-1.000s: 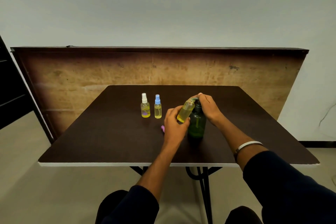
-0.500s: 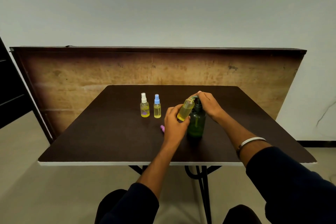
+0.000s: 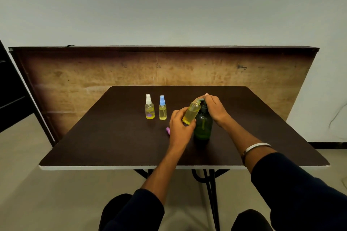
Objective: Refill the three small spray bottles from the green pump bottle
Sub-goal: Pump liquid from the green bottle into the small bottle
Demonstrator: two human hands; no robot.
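While tilted with its open neck up against the pump spout, an uncapped small spray bottle (image 3: 191,112) of yellow liquid sits gripped in the left hand (image 3: 180,126). Right hand (image 3: 214,107): curled over the pump head of the green pump bottle (image 3: 203,125), which stands upright on the dark table (image 3: 105,137). White-capped spray bottle (image 3: 149,107) and blue-capped spray bottle (image 3: 162,108): upright, side by side, left of the hands. Pink cap (image 3: 168,130): lying on the table just beside the left hand. Silver bangle (image 3: 256,146): right wrist.
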